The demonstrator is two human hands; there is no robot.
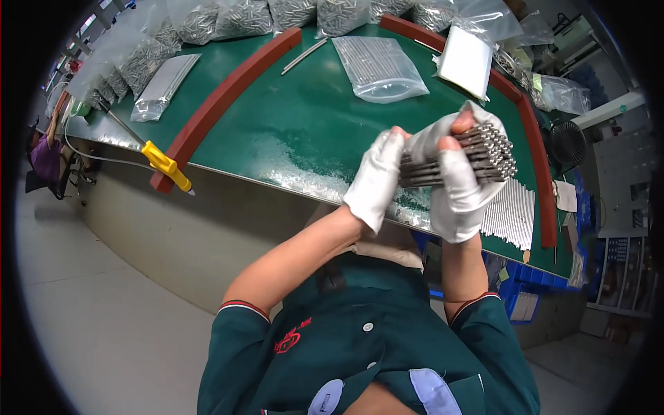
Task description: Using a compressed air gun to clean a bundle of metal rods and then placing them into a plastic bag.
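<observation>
A thick bundle of slim metal rods [490,155] is held above the table's near edge, its round ends fanned toward the right. My right hand [458,190], in a white glove with bare fingertips, wraps round the bundle near those ends. At the other end, my left hand [377,176], gloved the same way, is closed against the rods; its palm side is hidden. Just right of and below my right hand, a flat row of similar rods [510,214] lies side by side on the green table [297,117].
Red bars [228,104] stand along the left and right of the work area. A zip bag of rods [379,66], loose rods [304,57] and a white packet [465,61] lie farther back. Bags of metal parts [243,17] line the far edge. A yellow electric screwdriver [164,164] rests at left.
</observation>
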